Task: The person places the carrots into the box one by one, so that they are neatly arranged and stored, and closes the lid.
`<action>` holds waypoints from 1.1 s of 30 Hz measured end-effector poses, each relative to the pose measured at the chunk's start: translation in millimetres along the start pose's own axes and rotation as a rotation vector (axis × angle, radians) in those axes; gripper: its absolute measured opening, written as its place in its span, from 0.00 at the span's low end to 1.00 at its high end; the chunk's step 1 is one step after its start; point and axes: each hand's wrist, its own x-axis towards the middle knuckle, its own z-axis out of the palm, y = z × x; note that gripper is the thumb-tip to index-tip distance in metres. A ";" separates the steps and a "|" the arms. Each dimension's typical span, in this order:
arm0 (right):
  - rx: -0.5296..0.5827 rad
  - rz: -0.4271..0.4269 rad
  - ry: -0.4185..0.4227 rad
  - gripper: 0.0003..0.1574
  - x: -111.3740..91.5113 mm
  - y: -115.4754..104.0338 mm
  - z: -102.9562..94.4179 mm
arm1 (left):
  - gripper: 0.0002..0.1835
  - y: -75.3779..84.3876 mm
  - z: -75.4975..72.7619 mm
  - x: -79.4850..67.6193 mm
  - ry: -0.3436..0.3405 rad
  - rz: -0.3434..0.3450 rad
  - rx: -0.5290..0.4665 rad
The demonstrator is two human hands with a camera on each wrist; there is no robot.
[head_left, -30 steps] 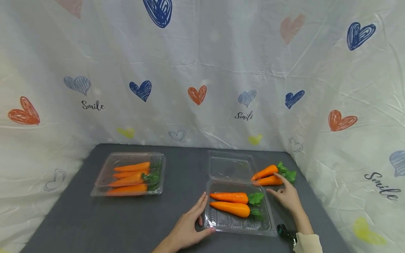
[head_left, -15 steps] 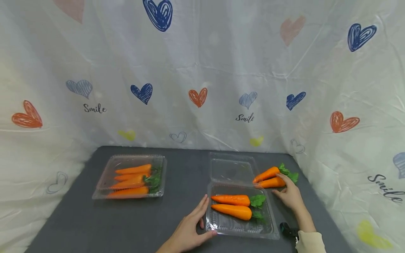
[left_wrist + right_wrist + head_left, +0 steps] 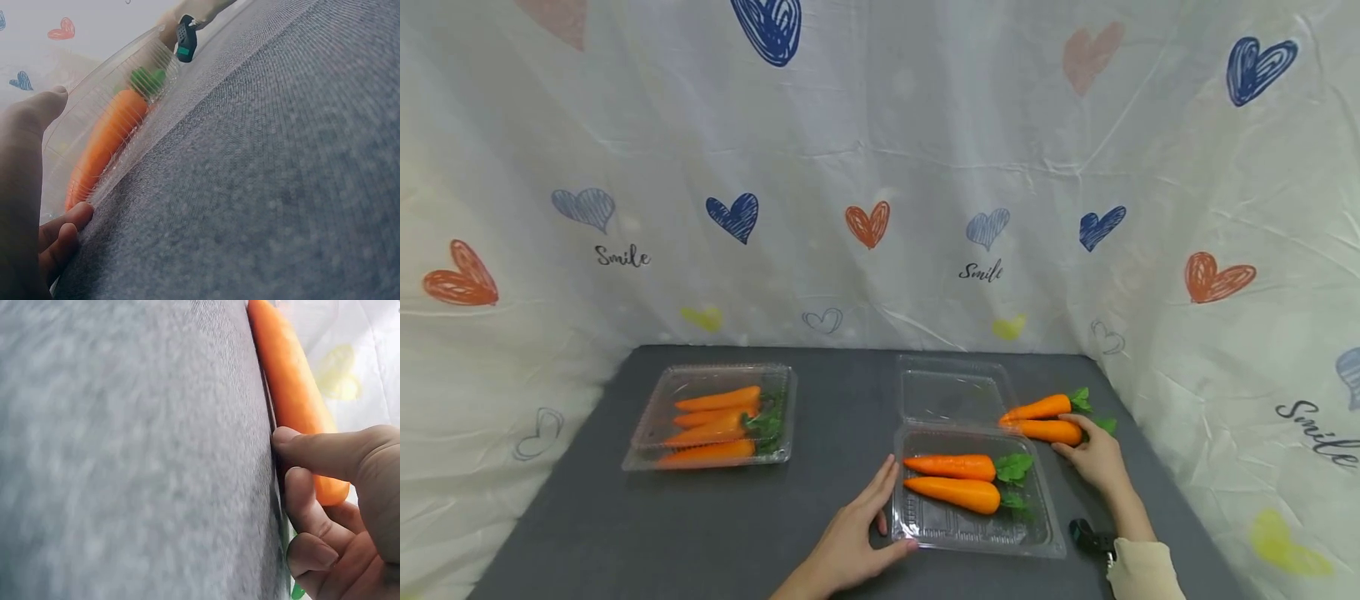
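Observation:
An open clear plastic clamshell box (image 3: 955, 537) stands at the right of the table. Two orange carrots with green tops, a far carrot (image 3: 951, 467) and a near carrot (image 3: 955, 493), lie side by side in its base. My left hand (image 3: 850, 533) rests at its front left corner, index finger along the left edge, thumb at the front rim. Beyond the box's right side lie two more carrots. My right hand (image 3: 1096, 454) pinches the nearer carrot (image 3: 297, 381) at its thick leafy end, thumb on the near side. The other loose carrot (image 3: 1037, 407) lies just behind it.
The raised-back lid (image 3: 951, 392) lies behind the box base. At the left stands a closed clear box (image 3: 715, 460) with several carrots inside. A black wrist device (image 3: 1090, 537) sits by the right sleeve (image 3: 1142, 571). A heart-printed curtain (image 3: 865, 150) surrounds the dark table (image 3: 715, 533).
My right hand has moved slightly right and closed its fingers on the nearer loose carrot. The two loose carrots have shifted slightly apart. My left hand stays at the box corner.

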 end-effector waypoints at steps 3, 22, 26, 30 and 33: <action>-0.013 0.008 0.015 0.36 -4.6 -2.8 -2.9 | 0.53 0.2 -0.9 -0.6 0.000 0.002 -0.010; 0.019 0.150 0.258 0.37 -45.1 -31.9 -34.9 | 0.53 -1.6 -1.9 0.4 -0.003 -0.017 -0.010; 0.046 0.157 0.284 0.37 -53.0 -49.0 -38.9 | 0.54 -1.2 -2.0 0.9 -0.003 -0.030 0.003; 0.078 0.092 0.238 0.36 -64.2 -72.7 -26.7 | 0.54 -1.4 -1.3 0.4 -0.006 -0.030 -0.001; 0.106 0.033 0.147 0.35 -76.1 -94.8 -7.1 | 0.54 -1.5 -0.8 -0.5 -0.006 -0.026 -0.007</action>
